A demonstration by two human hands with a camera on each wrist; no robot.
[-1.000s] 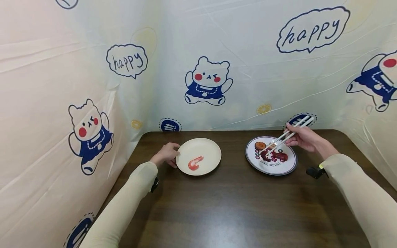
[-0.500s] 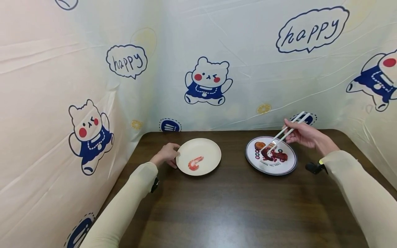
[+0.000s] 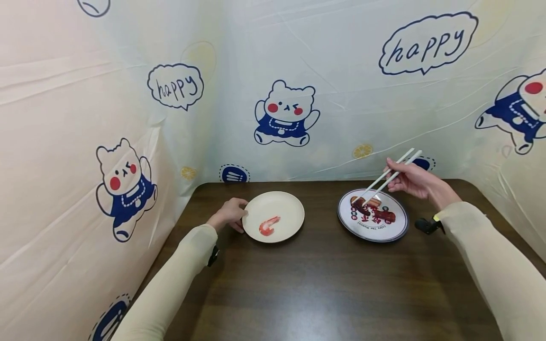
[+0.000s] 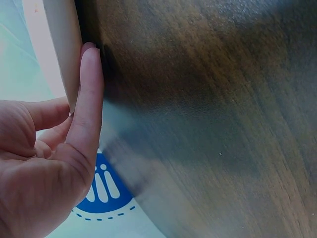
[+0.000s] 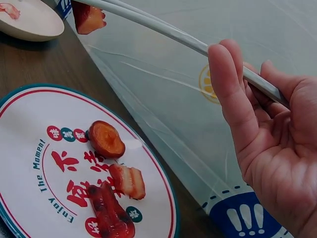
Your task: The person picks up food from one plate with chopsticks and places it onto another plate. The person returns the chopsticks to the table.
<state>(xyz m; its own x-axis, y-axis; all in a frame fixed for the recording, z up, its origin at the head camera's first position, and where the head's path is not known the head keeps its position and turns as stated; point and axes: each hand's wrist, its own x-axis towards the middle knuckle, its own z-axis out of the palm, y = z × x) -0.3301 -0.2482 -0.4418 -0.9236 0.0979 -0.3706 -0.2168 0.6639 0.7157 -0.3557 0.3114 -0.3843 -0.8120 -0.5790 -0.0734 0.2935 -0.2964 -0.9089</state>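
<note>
My right hand (image 3: 411,179) holds a pair of white chopsticks (image 5: 163,30) above the patterned plate (image 3: 375,232). Between the tips is a chunk of red-brown meat (image 5: 89,19), raised off the plate in the right wrist view. On that plate lie a round brown slice (image 5: 107,139), a pale glazed meat piece (image 5: 128,181) and a dark red glazed piece (image 5: 111,213). At the left, my left hand (image 3: 230,213) pinches the rim of a cream plate (image 3: 277,201), thumb and fingers on either side of the edge (image 4: 69,54). One orange-pink shrimp (image 3: 268,226) lies on it.
Both plates stand near the far edge of a dark wooden table (image 3: 315,284), with a gap of bare wood between them. A printed cloth (image 3: 341,94) hangs close behind the table and along its sides.
My right hand has moved up and slightly left with the chopsticks, and the meat chunk has come off the patterned plate between their tips. My left hand stays at the cream plate's rim.
</note>
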